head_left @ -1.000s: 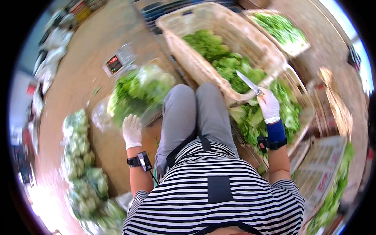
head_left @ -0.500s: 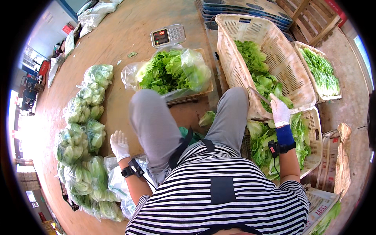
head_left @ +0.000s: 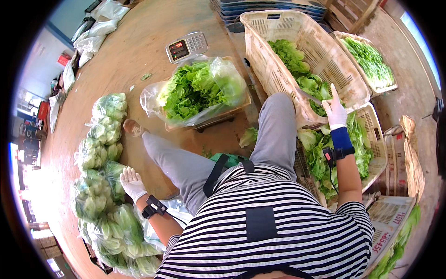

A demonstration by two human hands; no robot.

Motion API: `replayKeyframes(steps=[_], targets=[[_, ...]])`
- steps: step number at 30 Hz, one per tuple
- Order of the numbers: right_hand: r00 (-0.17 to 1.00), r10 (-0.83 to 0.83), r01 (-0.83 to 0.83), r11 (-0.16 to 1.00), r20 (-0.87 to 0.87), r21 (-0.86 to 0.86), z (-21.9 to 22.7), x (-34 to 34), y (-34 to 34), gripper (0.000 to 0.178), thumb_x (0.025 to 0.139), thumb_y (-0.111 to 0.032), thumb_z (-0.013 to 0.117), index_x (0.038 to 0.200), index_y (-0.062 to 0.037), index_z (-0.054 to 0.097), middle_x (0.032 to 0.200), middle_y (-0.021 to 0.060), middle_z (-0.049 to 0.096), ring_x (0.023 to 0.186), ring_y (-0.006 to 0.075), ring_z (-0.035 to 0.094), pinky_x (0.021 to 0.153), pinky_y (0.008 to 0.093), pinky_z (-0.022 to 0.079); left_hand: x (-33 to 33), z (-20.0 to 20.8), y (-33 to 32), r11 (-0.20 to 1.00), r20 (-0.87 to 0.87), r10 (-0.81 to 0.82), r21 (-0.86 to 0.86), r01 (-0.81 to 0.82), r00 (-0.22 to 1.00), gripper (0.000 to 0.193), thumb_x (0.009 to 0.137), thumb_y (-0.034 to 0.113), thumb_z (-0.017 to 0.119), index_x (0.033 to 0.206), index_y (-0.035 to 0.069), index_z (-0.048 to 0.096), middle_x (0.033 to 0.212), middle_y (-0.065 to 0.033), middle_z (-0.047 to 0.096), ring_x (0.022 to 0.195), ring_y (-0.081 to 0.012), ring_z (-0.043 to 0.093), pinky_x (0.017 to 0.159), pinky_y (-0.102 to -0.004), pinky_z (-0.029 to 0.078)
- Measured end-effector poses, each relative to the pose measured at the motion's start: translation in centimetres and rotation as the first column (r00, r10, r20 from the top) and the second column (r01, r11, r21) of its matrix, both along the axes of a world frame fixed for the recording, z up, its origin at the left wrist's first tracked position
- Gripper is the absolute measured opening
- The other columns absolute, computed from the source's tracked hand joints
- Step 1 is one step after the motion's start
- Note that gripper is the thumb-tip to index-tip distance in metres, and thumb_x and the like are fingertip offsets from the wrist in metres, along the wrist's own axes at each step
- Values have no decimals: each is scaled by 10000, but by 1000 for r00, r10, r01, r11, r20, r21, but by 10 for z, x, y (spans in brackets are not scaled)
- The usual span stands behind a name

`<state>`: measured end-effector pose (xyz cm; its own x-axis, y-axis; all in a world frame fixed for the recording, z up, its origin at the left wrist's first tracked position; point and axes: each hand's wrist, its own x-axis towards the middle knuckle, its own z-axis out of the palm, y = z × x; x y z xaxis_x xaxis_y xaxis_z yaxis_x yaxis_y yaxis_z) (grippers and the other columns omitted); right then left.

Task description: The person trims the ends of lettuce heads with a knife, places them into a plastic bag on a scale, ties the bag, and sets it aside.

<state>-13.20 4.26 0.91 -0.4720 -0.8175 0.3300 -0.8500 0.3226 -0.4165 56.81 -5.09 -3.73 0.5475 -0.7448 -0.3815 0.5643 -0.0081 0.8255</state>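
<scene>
My left hand (head_left: pixel 133 184), in a white glove, is open with its fingers stretched out. It hovers beside the clear bags of lettuce (head_left: pixel 93 189) stacked in a long heap on the left. My right hand (head_left: pixel 335 111), gloved too, is closed on a knife (head_left: pixel 308 96), its index finger raised. The thin blade points left over the near end of a tall crate (head_left: pixel 265 69) with loose lettuce (head_left: pixel 289 56) inside. Ahead of my knees, an open clear bag full of leafy lettuce (head_left: pixel 195 88) rests in a tray on a scale with a lit display (head_left: pixel 178 49).
A lower crate (head_left: pixel 380 153) of lettuce sits under my right forearm. Beyond the tall crate is another crate of greens (head_left: pixel 371 60). Stacked blue trays (head_left: pixel 267 5) stand at the back. One loose leaf (head_left: pixel 248 137) lies between my legs; white sacks (head_left: pixel 104 28) line the far left.
My left leg has swung out to the left, showing its shoe. The left hand has moved slightly left and nearer to me. My right hand keeps the knife, and its index finger has lifted.
</scene>
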Motion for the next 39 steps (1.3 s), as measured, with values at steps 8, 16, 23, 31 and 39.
replayKeyframes(steps=[8, 16, 23, 31, 39], targets=[[942, 41, 8, 989, 334, -146, -1, 5, 1, 875, 741, -108, 678, 1418, -249, 143, 1070, 51, 606, 709, 136, 597, 680, 256, 488, -97, 27, -80, 964, 130, -207, -141, 225, 970, 436, 874, 355, 466, 1226, 100, 491, 1309, -93, 439, 1212, -219, 391, 1005, -346, 243], [978, 130, -141, 988, 165, 56, 5, 0, 3, 522, 819, -244, 601, 1298, -157, 414, 1142, 107, 567, 881, 247, 608, 785, 309, 481, -210, 36, -115, 824, 208, -522, -128, 552, 827, 389, 890, 299, 452, 1201, 70, 502, 1178, -87, 529, 1060, -197, 484, 928, -343, 322], [986, 100, -124, 976, 135, 181, 11, -28, 1, 277, 858, -313, 536, 992, -75, 586, 847, 90, 623, 773, 244, 605, 688, 325, 472, -273, 38, -111, 572, 368, -729, -135, 809, 577, 412, 869, 304, 512, 1164, 16, 503, 995, -77, 574, 890, -165, 533, 802, -289, 405], [785, -242, -20, 910, 570, 415, -25, -180, -107, 332, 799, -365, 586, 914, -54, 596, 702, 40, 599, 597, 119, 550, 559, 259, 433, -363, 27, -115, -119, 266, -954, 94, 988, -140, 523, 829, 401, 573, 1111, -36, 514, 932, -111, 615, 846, -173, 586, 808, -303, 452], [966, -197, 21, 704, 167, 710, -206, -278, -212, 386, 776, -315, 520, 1048, -49, 588, 1028, 179, 601, 950, 323, 569, 820, 393, 450, -384, -36, -116, -323, -204, -938, 218, 921, -280, 513, 831, 293, 595, 1218, -11, 449, 1068, -96, 575, 1018, -179, 534, 922, -312, 397]])
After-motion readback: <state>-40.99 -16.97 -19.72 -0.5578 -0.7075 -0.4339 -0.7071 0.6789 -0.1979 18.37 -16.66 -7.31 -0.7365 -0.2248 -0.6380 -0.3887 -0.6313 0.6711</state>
